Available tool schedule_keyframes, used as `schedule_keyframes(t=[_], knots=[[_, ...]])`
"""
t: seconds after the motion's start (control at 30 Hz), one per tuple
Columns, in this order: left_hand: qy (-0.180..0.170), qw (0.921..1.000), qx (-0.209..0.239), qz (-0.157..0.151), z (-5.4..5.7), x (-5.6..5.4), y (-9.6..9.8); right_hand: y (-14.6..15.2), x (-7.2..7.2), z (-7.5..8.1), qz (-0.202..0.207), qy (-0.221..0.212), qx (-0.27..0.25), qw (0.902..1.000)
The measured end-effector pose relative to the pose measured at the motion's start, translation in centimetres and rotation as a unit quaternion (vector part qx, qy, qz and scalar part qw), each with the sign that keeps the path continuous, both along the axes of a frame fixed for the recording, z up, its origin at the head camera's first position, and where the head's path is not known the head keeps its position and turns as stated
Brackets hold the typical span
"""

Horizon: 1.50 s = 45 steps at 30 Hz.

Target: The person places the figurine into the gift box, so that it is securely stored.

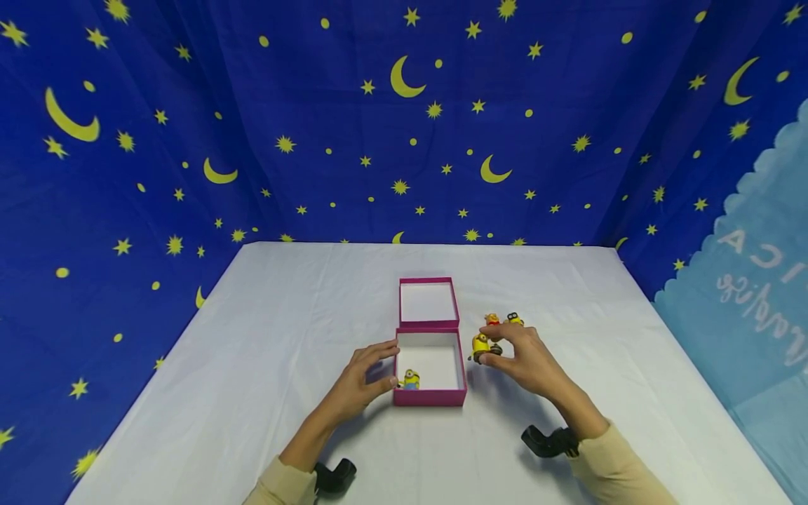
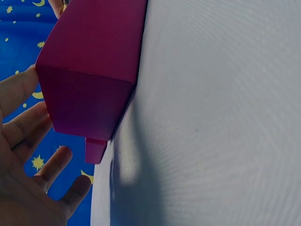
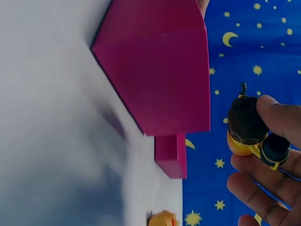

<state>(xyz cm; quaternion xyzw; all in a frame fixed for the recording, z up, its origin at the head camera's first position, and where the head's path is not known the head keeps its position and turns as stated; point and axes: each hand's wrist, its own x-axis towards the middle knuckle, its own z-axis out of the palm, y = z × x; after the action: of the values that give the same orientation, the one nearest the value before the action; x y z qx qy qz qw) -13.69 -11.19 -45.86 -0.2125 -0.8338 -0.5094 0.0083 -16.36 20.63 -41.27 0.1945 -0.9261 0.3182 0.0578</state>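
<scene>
My right hand (image 1: 527, 358) pinches a yellow minion figure (image 1: 480, 344) between thumb and fingers, just right of a magenta box (image 1: 429, 398). In the right wrist view the figure's dark underside (image 3: 245, 123) faces the camera, off the table. Inside the box, at its front left corner, another minion figure (image 1: 412, 380) in blue overalls stands against the white lining. My left hand (image 1: 355, 384) is at the box's left side, fingers spread. Its thumb and fingertips touch the rim, and the left wrist view shows the lower fingers free of the wall.
Behind the box lies its magenta lid (image 1: 431, 325), white inside facing up. Beyond my right hand stand an orange figure in red (image 1: 492, 319) and another minion figure (image 1: 514, 318). A white cloth (image 1: 303, 301) covers the table, with a starry blue curtain (image 1: 353, 126) around it.
</scene>
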Motion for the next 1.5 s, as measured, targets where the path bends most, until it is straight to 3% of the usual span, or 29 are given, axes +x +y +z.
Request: schedule_keyframes(t=[0.53,1.27,1.5], knots=[[0.003,1.0000,0.000,-0.002,-0.2,-0.1,-0.1,-2.6,0.4,-0.4,0.026,0.017,-0.034,0.9989],[0.021,0.9998,-0.003,-0.001,-0.4,-0.2,0.0,-4.6,0.8,-1.3,0.009,-0.042,-0.030,0.9986],[0.019,0.9998,-0.008,-0.001,-0.5,-0.2,-0.1,-5.1,0.9,-1.6,0.018,-0.023,-0.031,0.9991]])
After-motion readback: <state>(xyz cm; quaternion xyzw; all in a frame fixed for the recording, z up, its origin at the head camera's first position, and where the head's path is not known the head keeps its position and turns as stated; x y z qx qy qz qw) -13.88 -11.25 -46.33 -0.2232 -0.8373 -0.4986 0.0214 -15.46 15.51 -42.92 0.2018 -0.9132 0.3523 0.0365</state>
